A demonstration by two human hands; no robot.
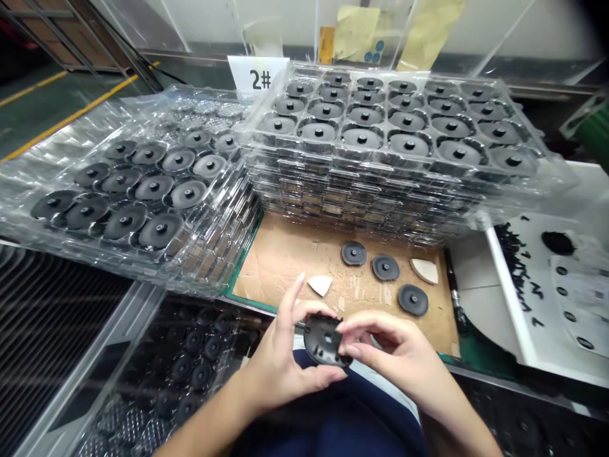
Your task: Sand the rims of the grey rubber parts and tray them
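Observation:
A round black plastic disc [323, 341] is held low in the middle, over my lap, between both hands. My left hand [284, 355] grips its left rim with thumb and fingers, index finger raised. My right hand [392, 352] pinches its right edge with thumb and fingertips. Three more black discs [385, 267] lie loose on the brown cardboard sheet [280, 260] just beyond my hands, between two pale wedge-shaped pieces [320, 284].
A tall stack of clear trays [361, 190] filled with black discs stands at the back right, a lower stack [95, 228] at the left. A "2#" label [259, 77] stands behind them. White paper with black scraps [537, 279] lies to the right. A clear bin of discs [181, 368] sits below left.

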